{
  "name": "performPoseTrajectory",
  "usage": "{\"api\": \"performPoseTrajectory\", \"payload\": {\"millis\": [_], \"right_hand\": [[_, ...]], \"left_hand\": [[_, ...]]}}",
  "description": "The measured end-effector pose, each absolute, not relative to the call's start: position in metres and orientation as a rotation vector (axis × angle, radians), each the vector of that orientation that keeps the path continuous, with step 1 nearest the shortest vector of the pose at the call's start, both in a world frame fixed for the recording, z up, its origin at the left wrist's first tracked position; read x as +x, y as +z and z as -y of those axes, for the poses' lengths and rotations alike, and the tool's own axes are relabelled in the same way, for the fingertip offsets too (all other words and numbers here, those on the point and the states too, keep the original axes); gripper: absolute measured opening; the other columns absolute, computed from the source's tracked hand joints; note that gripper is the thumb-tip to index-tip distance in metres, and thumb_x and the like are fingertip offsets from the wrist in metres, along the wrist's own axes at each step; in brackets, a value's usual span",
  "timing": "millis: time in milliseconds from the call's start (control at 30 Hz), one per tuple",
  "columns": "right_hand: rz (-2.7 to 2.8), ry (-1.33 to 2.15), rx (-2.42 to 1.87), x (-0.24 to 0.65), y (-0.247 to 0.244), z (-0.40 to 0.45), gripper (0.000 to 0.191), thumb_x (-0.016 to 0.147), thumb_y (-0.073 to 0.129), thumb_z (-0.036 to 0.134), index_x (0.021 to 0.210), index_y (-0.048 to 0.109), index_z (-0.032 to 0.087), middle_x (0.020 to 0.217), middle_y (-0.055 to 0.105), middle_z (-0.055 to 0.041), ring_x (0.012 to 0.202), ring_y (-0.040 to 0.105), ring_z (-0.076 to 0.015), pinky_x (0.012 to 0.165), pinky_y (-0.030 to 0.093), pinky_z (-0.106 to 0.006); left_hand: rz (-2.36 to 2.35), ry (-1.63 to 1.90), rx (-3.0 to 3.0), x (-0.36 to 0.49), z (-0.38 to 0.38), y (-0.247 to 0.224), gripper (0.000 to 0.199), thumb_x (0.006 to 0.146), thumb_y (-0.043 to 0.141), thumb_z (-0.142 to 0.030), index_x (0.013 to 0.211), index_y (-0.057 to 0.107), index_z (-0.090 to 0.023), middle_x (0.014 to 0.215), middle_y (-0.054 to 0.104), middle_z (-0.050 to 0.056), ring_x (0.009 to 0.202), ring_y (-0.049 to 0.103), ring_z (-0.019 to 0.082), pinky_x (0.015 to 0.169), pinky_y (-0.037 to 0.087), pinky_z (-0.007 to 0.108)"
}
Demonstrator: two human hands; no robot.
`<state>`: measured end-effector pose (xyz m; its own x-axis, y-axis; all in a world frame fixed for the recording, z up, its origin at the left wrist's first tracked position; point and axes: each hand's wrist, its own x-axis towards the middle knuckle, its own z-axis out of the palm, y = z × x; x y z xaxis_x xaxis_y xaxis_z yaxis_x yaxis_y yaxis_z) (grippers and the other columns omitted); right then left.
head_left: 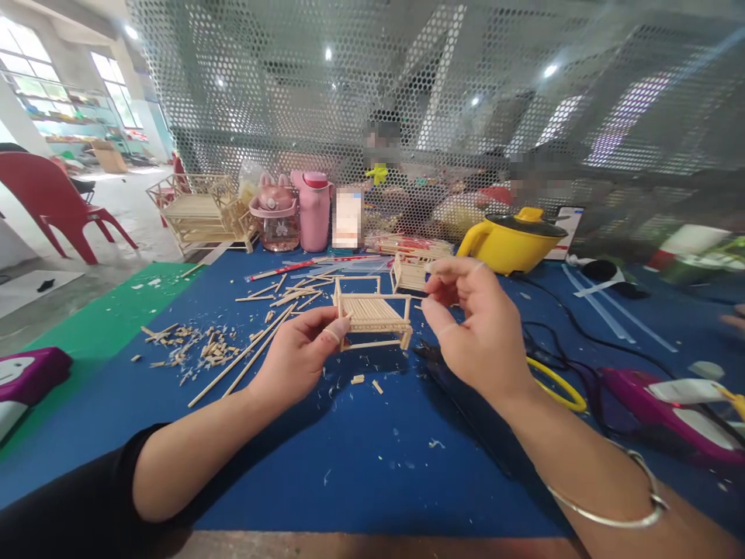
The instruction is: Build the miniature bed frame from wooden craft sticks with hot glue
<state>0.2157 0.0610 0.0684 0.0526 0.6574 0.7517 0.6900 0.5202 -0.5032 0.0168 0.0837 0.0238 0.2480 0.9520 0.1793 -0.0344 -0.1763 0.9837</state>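
My left hand (306,341) grips the left end of a small frame made of thin wooden sticks (372,313), shaped like a miniature bench or bed with a slatted top. It is held just above the blue table mat. My right hand (480,326) is raised beside the frame's right end, thumb and fingers curled together. What lies between those fingertips, if anything, is too small to make out. Behind the frame sits another small stick piece (410,273), partly covered by my right fingers. Under my right hand lies a dark tool (434,357), mostly in shadow.
Loose sticks (250,357) and cut bits (218,345) litter the mat's left side. Stacked stick frames (201,210), a pink bottle (314,210), a phone (348,221) and a yellow pot (512,241) stand behind. Purple devices (669,411), cables and yellow tubing (562,392) lie right.
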Motion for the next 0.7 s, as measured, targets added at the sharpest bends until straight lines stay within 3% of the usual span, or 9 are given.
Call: {"api": "performPoseTrajectory", "payload": {"millis": [267, 367, 500, 600, 700], "right_hand": [[2.037, -0.070, -2.029, 0.276, 0.065, -0.064, 0.016, 0.081, 0.053, 0.034, 0.082, 0.067, 0.026, 0.072, 0.071, -0.0008, 0.064, 0.064, -0.0188, 0.057, 0.044, -0.029], [2.034, -0.139, -2.172, 0.299, 0.059, -0.047, 0.018, 0.081, 0.053, 0.034, 0.075, 0.068, 0.026, 0.072, 0.073, -0.0041, 0.064, 0.065, -0.0222, 0.054, 0.043, -0.031], [1.932, -0.216, -2.310, 0.335, 0.058, -0.035, 0.018, 0.077, 0.056, 0.031, 0.063, 0.066, 0.025, 0.060, 0.070, -0.0078, 0.050, 0.061, -0.0248, 0.044, 0.038, -0.033], [1.880, -0.301, -2.292, 0.348, 0.065, -0.049, 0.017, 0.080, 0.054, 0.033, 0.084, 0.067, 0.024, 0.077, 0.073, -0.0087, 0.067, 0.067, -0.0269, 0.059, 0.048, -0.036], [1.980, -0.410, -2.126, 0.343, 0.068, -0.085, 0.043, 0.085, 0.049, 0.036, 0.122, 0.055, 0.016, 0.119, 0.064, -0.0142, 0.109, 0.060, -0.0287, 0.092, 0.046, -0.039]], "left_hand": [[-0.946, 1.208, 1.616, 0.009, -0.108, 0.006, 0.030, 0.083, 0.058, -0.041, 0.097, 0.070, -0.017, 0.092, 0.070, 0.006, 0.086, 0.062, 0.018, 0.080, 0.050, 0.031], [-0.958, 1.202, 1.627, 0.009, -0.110, 0.004, 0.032, 0.084, 0.057, -0.040, 0.102, 0.069, -0.016, 0.094, 0.070, 0.007, 0.085, 0.061, 0.018, 0.081, 0.049, 0.032], [-0.957, 1.197, 1.607, 0.011, -0.105, 0.006, 0.038, 0.083, 0.057, -0.042, 0.107, 0.067, -0.015, 0.094, 0.069, 0.007, 0.079, 0.060, 0.016, 0.078, 0.048, 0.031], [-0.983, 1.199, 1.599, 0.014, -0.102, 0.007, 0.037, 0.083, 0.057, -0.042, 0.105, 0.067, -0.015, 0.092, 0.069, 0.006, 0.078, 0.060, 0.016, 0.076, 0.047, 0.029], [-0.992, 1.206, 1.575, 0.016, -0.100, 0.008, 0.036, 0.082, 0.058, -0.044, 0.101, 0.067, -0.014, 0.095, 0.069, 0.007, 0.083, 0.061, 0.017, 0.077, 0.048, 0.030]]}}
